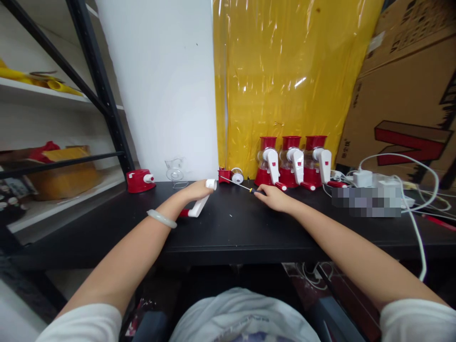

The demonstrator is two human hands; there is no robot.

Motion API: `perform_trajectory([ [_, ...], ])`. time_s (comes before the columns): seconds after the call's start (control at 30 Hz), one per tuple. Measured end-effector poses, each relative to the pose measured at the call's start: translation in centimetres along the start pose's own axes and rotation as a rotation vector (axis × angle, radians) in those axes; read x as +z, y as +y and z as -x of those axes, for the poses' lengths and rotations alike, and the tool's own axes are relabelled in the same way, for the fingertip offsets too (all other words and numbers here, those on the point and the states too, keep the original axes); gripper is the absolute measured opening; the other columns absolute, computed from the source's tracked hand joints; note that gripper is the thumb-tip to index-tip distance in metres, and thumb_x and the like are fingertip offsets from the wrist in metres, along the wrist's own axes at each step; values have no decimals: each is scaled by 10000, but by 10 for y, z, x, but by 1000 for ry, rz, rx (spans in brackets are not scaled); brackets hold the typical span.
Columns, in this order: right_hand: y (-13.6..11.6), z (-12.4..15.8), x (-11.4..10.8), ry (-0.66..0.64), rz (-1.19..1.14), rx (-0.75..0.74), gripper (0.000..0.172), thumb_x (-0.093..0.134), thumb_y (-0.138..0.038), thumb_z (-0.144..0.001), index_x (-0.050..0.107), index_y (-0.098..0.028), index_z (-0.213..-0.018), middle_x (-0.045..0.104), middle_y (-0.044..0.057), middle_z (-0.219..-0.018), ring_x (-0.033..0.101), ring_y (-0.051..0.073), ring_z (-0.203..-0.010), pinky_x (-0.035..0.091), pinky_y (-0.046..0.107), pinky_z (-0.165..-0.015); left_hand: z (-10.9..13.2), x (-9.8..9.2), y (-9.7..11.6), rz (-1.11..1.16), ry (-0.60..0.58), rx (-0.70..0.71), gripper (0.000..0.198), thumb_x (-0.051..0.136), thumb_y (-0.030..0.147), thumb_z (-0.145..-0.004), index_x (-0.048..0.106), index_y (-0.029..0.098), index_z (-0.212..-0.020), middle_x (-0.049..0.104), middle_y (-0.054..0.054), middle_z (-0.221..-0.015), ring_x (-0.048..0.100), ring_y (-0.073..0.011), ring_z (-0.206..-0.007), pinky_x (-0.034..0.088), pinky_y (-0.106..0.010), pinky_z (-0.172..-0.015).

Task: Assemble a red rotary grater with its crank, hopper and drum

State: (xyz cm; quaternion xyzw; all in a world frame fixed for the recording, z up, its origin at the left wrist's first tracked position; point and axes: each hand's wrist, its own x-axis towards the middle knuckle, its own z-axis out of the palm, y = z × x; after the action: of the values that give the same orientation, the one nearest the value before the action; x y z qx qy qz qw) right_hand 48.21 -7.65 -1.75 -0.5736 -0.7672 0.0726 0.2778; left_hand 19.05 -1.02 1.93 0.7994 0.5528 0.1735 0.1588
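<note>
Three red grinders [291, 161] stand just behind my right grip [272, 197], pinching the screwdriver [239, 185]; my left grip [195, 190] clamps the white crank [199, 206].

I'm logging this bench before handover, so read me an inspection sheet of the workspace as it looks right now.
Surface: black desk, dark matt top.
Job's things: white crank handle with a red end; screwdriver lying on the desk.
Clutter: three grinders, red and white, in a row at the back; red base; clear plastic part; small red part beside a white round piece.
Hands: left hand closed over the crank handle; right hand has fingers at the screwdriver's handle, grip unclear.
Cables: white cables and a charger, tangled at the right.
Surroundings: yellow plastic sheet, cardboard box, shelf rack.
</note>
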Motion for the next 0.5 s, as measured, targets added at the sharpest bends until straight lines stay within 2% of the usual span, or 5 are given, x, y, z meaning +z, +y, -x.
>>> perform_trajectory([
  [0.1,0,1,-1,-23,142,-35,219,491,-307,-948,616,-129,-974,700,135,-999,649,211,-910,447,283,-803,1,-3,2,-242,3,42,229,530,296,-769,623,156,-924,720,-92,-966,671,-238,-881,511,-296,-738],
  [0.27,0,3,-1,-93,283,-20,276,452,-309,-965,616,-95,-1025,666,178,-1082,645,248,-985,448,300,-858,1,-3,1,-380,-33,-62,334,561,320,-741,661,118,-988,721,-167,-1026,683,-274,-886,501,-308,-721],
  [0.5,2,7,-5,-249,408,48,357,388,-341,-986,551,-66,-1145,589,233,-1206,621,300,-1080,447,358,-914,0,-12,-5,-520,-96,-158,386,655,386,-671,712,105,-929,729,-208,-987,696,-317,-899,513,-333,-728],
])
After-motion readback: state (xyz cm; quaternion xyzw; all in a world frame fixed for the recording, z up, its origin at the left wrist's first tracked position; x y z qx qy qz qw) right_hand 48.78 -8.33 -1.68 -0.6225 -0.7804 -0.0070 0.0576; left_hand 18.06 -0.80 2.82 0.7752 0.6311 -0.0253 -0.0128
